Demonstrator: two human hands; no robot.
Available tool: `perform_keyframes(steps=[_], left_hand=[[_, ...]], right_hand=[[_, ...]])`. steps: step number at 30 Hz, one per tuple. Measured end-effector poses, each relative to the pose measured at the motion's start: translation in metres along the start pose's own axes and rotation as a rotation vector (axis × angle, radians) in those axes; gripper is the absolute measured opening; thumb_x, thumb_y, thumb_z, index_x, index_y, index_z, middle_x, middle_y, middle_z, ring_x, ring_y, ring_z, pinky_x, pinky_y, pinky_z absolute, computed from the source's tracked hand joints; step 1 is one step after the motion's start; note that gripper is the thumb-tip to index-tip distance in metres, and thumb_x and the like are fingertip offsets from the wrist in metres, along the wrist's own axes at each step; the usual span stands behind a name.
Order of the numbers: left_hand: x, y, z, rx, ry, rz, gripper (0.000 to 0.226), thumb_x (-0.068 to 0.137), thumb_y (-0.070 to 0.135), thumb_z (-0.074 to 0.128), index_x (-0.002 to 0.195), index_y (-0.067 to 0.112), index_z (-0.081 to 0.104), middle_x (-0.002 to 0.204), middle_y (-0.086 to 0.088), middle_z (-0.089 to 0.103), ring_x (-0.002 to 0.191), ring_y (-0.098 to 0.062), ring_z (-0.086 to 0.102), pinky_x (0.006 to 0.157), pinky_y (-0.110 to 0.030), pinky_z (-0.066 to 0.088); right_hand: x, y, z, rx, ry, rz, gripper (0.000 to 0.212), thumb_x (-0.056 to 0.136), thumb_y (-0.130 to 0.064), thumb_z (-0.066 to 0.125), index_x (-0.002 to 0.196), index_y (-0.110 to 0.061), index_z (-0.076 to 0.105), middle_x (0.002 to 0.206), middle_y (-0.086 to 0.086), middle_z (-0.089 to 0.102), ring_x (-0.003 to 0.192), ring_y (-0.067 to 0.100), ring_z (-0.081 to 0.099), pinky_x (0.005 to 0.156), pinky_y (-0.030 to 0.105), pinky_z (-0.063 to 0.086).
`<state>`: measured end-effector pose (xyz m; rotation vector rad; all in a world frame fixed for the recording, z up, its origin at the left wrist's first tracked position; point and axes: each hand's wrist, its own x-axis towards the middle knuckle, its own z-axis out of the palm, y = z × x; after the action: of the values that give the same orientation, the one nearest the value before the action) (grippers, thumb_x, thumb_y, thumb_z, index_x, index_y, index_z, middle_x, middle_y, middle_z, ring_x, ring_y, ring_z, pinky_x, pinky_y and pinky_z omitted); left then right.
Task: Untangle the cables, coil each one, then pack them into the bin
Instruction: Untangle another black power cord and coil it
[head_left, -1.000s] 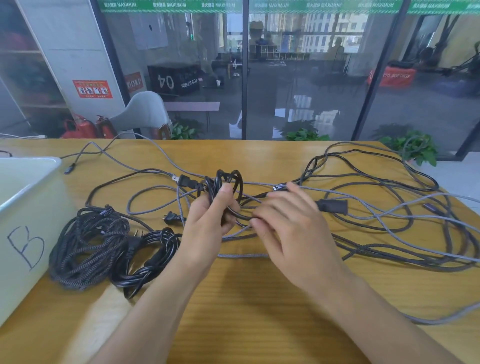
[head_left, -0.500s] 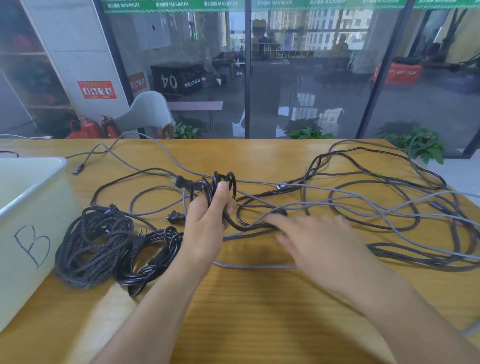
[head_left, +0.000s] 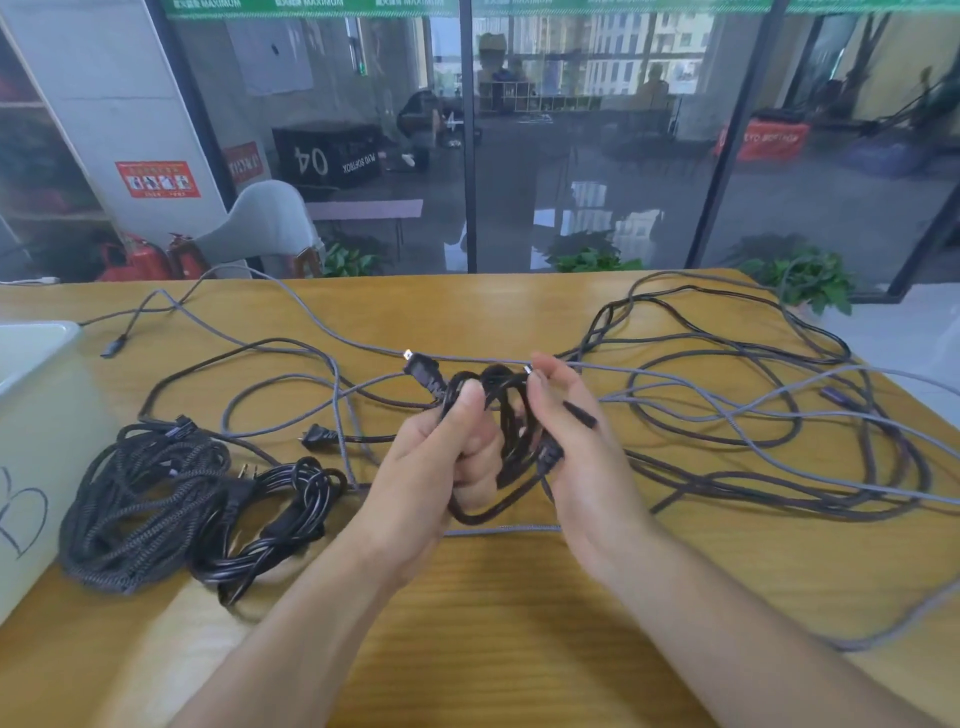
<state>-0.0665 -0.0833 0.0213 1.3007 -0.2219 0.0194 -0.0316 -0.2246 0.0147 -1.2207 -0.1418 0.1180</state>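
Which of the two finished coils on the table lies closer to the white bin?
The braided grey-black coil, thick and woven, lies right beside the white bin. The smooth black coil, glossy with a plug, lies on its far side, nearer the left hand.

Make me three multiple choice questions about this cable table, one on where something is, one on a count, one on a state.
1. Where do the finished cable bundles lie?
A. Inside the bin
B. On the table beside the bin
C. On the chair

2. How many finished bundles lie there?
A. Two
B. Four
C. None

3. What is the left hand doing?
A. Resting flat on the table
B. Gripping a small coil of black cable
C. Reaching into the bin

Answers:
1. B: both bundles sit on the wooden table, just right of the white bin.
2. A: one braided grey bundle and one glossy black bundle.
3. B: its thumb and fingers close round the black coil, while the right hand holds the coil's other side.
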Motion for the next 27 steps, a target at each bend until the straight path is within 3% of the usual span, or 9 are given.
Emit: perform_keyframes(steps=[3, 6, 9, 13, 16, 19, 22, 24, 27], left_hand=[[-0.002, 0.003, 0.0, -0.054, -0.076, -0.053, 0.049, 0.097, 0.051, 0.045, 0.066, 0.02, 0.024, 0.057, 0.004, 0.016, 0.049, -0.011, 0.012, 0.049, -0.028, 0.013], [-0.002, 0.003, -0.004, 0.011, -0.138, -0.067, 0.049, 0.096, 0.053, 0.047, 0.065, 0.021, 0.027, 0.057, 0.005, 0.018, 0.049, -0.012, 0.014, 0.05, -0.028, 0.017], [0.0, 0.001, -0.005, 0.089, -0.146, -0.051, 0.05, 0.099, 0.05, 0.045, 0.069, 0.015, 0.027, 0.062, 0.002, 0.02, 0.051, -0.017, 0.018, 0.052, -0.025, 0.027], [0.001, 0.0, -0.004, 0.087, -0.171, -0.062, 0.04, 0.101, 0.05, 0.044, 0.077, 0.017, 0.045, 0.066, 0.0, 0.025, 0.056, -0.019, 0.03, 0.063, -0.03, 0.045], [0.0, -0.003, -0.008, 0.147, -0.196, -0.052, 0.041, 0.102, 0.049, 0.043, 0.083, 0.013, 0.047, 0.067, 0.002, 0.034, 0.06, -0.021, 0.043, 0.076, -0.033, 0.05], [0.0, -0.007, -0.01, 0.283, -0.216, -0.057, 0.044, 0.106, 0.044, 0.041, 0.086, 0.006, 0.047, 0.063, 0.005, 0.043, 0.066, -0.022, 0.06, 0.08, -0.026, 0.051], [-0.001, -0.011, -0.004, 0.218, -0.233, -0.096, 0.037, 0.107, 0.041, 0.045, 0.086, 0.01, 0.051, 0.061, 0.003, 0.032, 0.048, -0.016, 0.043, 0.064, -0.025, 0.048], [0.001, -0.014, 0.0, 0.17, -0.238, -0.094, 0.034, 0.104, 0.041, 0.048, 0.082, 0.015, 0.054, 0.058, 0.006, 0.028, 0.046, -0.014, 0.029, 0.059, -0.027, 0.045], [0.0, -0.017, 0.008, 0.124, -0.167, -0.113, 0.044, 0.101, 0.051, 0.05, 0.075, 0.015, 0.052, 0.056, 0.002, 0.019, 0.045, -0.018, 0.018, 0.056, -0.029, 0.035]], right_hand=[[-0.001, 0.002, 0.002, 0.043, -0.131, 0.024, 0.058, 0.081, -0.067, 0.072, 0.13, -0.036, 0.069, 0.136, 0.003, 0.067, 0.136, 0.024, 0.056, 0.122, 0.055, 0.034], [-0.001, 0.001, 0.001, 0.053, -0.139, 0.018, 0.051, 0.089, -0.055, 0.064, 0.123, -0.019, 0.074, 0.112, 0.014, 0.07, 0.11, 0.031, 0.063, 0.112, 0.059, 0.041], [0.003, -0.007, 0.0, -0.018, -0.069, -0.008, 0.041, 0.091, -0.045, 0.064, 0.11, -0.011, 0.077, 0.09, 0.013, 0.066, 0.092, 0.029, 0.056, 0.089, 0.048, 0.044], [0.006, -0.014, -0.004, -0.155, -0.166, -0.102, 0.066, 0.101, -0.05, 0.062, 0.094, 0.015, 0.052, 0.077, 0.026, 0.042, 0.077, 0.027, 0.044, 0.075, 0.041, 0.04], [0.008, -0.018, -0.012, -0.181, -0.169, -0.073, 0.05, 0.106, -0.035, 0.058, 0.09, 0.012, 0.059, 0.076, 0.018, 0.05, 0.072, 0.027, 0.048, 0.071, 0.038, 0.045], [0.006, -0.015, -0.016, -0.15, -0.09, -0.003, 0.031, 0.101, -0.015, 0.052, 0.084, -0.012, 0.078, 0.071, 0.013, 0.061, 0.066, 0.02, 0.057, 0.066, 0.032, 0.052], [0.004, -0.006, -0.014, -0.087, -0.005, 0.028, 0.028, 0.1, -0.026, 0.061, 0.077, -0.015, 0.073, 0.059, 0.006, 0.047, 0.051, 0.014, 0.04, 0.055, 0.029, 0.034], [0.004, -0.002, -0.014, -0.087, -0.008, -0.002, 0.034, 0.1, -0.037, 0.063, 0.078, -0.011, 0.068, 0.055, 0.002, 0.046, 0.047, 0.011, 0.039, 0.049, 0.023, 0.029], [0.006, 0.003, -0.014, -0.15, -0.02, -0.11, 0.046, 0.105, -0.029, 0.059, 0.077, 0.007, 0.056, 0.055, 0.022, 0.051, 0.047, 0.016, 0.044, 0.046, 0.02, 0.03]])
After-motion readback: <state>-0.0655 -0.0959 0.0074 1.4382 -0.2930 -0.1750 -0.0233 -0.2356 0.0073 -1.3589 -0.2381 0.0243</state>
